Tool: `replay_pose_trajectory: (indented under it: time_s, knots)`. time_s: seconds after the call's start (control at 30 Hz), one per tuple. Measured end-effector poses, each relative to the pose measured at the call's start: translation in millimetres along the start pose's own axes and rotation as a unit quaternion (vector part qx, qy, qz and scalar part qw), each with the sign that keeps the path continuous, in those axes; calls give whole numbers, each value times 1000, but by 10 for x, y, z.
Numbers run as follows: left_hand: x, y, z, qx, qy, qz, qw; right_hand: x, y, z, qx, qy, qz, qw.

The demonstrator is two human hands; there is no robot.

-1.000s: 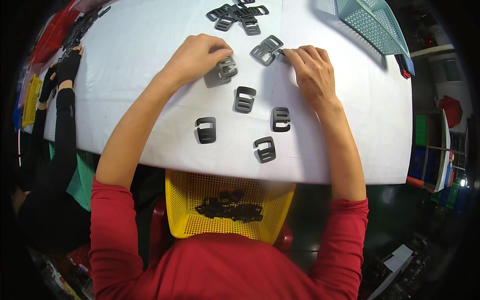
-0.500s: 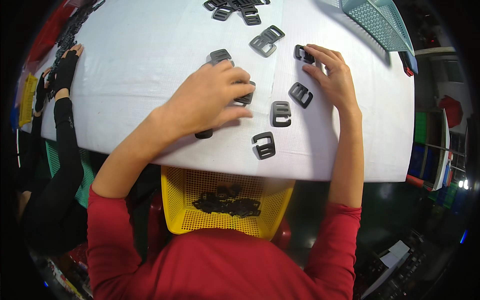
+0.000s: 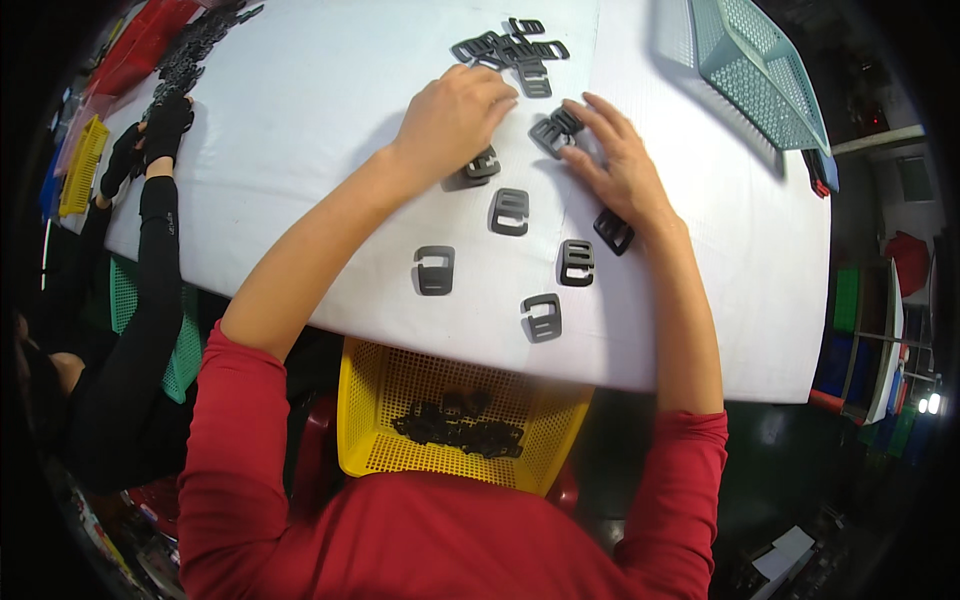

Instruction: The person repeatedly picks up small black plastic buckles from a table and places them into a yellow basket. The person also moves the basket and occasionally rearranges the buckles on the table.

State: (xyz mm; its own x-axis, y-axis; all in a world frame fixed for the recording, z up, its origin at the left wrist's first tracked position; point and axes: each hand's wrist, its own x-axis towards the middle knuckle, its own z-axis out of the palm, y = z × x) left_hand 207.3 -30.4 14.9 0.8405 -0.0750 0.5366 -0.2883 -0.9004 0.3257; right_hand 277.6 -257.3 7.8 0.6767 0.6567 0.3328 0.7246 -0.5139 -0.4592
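Note:
Black plastic strap buckles lie scattered on the white-covered table. My left hand (image 3: 452, 115) hovers by the near edge of a buckle pile (image 3: 512, 50), its fingers loosely bent and no buckle visible in it. One buckle (image 3: 482, 166) lies just below that hand. My right hand (image 3: 622, 168) has thumb and fingers spread around two overlapping buckles (image 3: 556, 131), its fingertips at their edge. Partly under my right wrist is another buckle (image 3: 613, 231). Nearer me are separate buckles, among them a middle one (image 3: 511, 212), a left one (image 3: 434, 271) and a front one (image 3: 542, 318).
A yellow basket (image 3: 360, 420) holding black pieces sits below the table's front edge. A pale green basket (image 3: 760, 70) stands at the far right. To the left, a co-worker's black-sleeved arm (image 3: 160, 215) reaches toward a heap of dark pieces (image 3: 185, 65).
My left hand has moved away to the far pile, uncovering buckles below it. My right hand has moved left, from a single buckle to the overlapping pair. The view has shifted.

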Motion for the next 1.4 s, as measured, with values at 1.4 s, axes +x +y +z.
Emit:
replay_pose_trajectory:
  time_s: [1.4]
  knots:
    - [247, -749, -83, 61, -73, -83, 992, 462, -320, 85, -116, 57, -30, 991]
